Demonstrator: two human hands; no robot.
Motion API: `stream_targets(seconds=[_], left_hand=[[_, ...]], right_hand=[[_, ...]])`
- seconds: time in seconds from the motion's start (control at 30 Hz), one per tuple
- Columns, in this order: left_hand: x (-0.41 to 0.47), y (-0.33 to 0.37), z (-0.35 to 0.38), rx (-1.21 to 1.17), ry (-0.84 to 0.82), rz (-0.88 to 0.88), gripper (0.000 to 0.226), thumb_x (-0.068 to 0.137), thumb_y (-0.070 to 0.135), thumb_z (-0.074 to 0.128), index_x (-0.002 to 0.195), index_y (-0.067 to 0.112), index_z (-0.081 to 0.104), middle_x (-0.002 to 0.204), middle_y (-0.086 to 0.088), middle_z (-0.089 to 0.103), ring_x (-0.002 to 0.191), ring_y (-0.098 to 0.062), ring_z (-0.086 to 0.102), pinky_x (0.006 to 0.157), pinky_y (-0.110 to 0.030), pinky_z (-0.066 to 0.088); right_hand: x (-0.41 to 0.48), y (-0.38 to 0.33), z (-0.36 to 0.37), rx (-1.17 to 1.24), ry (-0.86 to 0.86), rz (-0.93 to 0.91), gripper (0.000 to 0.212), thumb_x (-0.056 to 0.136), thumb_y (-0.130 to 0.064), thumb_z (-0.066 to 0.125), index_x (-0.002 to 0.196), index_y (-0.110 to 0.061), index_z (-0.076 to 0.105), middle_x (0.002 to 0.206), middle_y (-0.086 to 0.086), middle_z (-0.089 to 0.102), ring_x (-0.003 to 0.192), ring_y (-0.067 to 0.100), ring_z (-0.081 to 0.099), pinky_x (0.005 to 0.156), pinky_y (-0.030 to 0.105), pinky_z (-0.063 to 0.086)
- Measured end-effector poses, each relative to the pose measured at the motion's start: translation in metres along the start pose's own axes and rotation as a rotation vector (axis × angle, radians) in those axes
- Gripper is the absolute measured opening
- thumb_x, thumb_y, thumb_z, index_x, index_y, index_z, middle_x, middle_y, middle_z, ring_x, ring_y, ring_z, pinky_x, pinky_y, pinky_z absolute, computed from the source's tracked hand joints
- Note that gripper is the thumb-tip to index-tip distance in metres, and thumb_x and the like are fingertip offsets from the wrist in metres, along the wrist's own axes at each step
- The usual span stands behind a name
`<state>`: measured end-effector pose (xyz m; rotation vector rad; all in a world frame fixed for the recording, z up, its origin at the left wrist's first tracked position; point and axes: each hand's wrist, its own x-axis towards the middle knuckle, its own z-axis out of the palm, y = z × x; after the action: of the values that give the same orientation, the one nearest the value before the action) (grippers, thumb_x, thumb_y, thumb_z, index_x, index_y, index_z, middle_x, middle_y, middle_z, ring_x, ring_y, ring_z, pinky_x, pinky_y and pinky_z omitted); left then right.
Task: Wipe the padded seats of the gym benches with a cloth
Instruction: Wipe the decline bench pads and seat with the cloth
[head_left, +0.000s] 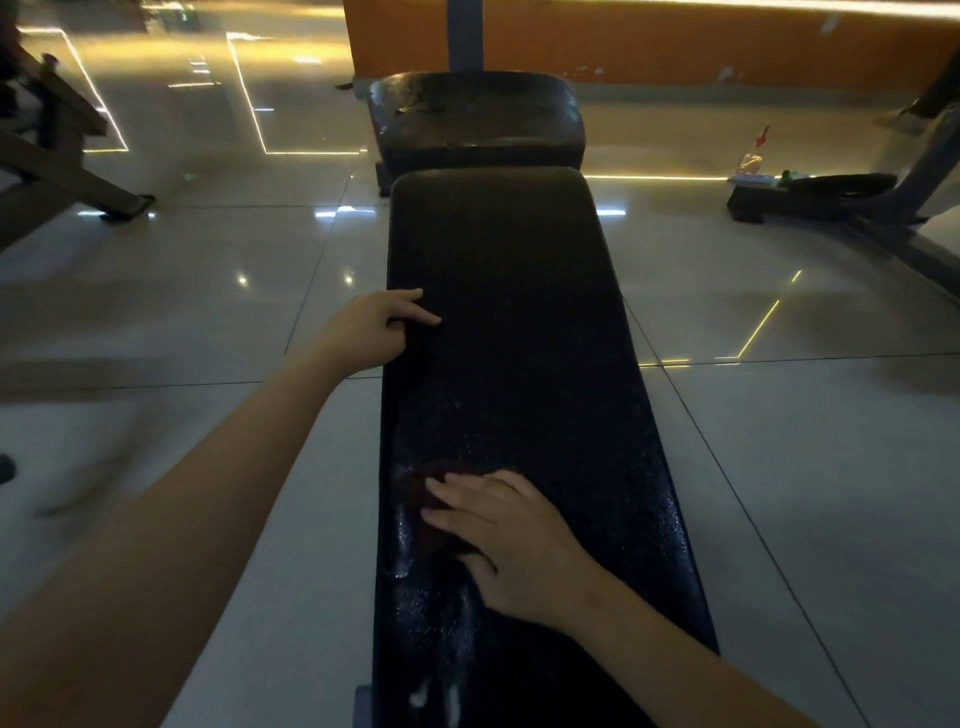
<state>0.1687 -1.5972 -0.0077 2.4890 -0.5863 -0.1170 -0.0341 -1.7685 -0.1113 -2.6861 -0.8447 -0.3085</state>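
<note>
A long black padded bench (519, 338) runs away from me down the middle of the view. A second, shorter black pad (475, 111) stands at its far end. My right hand (511, 540) lies flat with straight fingers on a dark reddish cloth (421, 493), pressing it onto the near left part of the pad. Wet streaks shine beside the cloth. My left hand (376, 327) rests on the pad's left edge farther up, fingers on top, holding nothing.
Glossy white floor tiles surround the bench on both sides. A wooden-looking frame (62, 156) stands at the far left. A dark machine base (810, 195) with a spray bottle (750, 158) on it sits at the far right. An orange wall (675, 47) closes the back.
</note>
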Motion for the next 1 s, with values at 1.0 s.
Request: stream_targets(seconds=[1.0], left_hand=[[0.005, -0.005, 0.001, -0.006, 0.007, 0.073, 0.038, 0.100, 0.015, 0.049, 0.136, 0.024, 0.057, 0.150, 0.003, 0.045, 0.142, -0.015, 0.034, 0.120, -0.040, 0.023]], right_hand=[[0.143, 0.076, -0.037, -0.019, 0.056, 0.198, 0.041, 0.085, -0.017, 0.061, 0.126, -0.019, 0.064, 0.130, -0.002, 0.060, 0.125, 0.023, 0.049, 0.108, 0.043, 0.033]])
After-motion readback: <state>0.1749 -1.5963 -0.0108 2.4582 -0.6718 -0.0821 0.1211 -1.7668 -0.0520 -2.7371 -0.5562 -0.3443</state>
